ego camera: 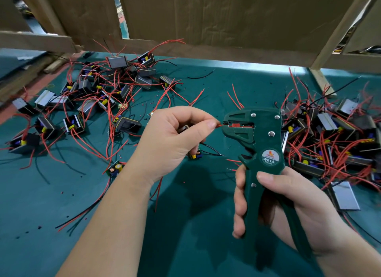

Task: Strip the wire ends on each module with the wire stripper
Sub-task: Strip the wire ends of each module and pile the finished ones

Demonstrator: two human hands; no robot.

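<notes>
Red wire [221, 124] runs from left hand [171, 140] into wire stripper [255, 136].

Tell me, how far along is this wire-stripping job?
Done: tiny red insulation crumbs on the teal mat suggest some ends are already stripped. In hand: the left hand pinches a thin red wire into the head of the dark green wire stripper, gripped by the right hand. Left: a left heap and a right heap of small black boxed modules with red leads; which are finished, I cannot tell.
</notes>
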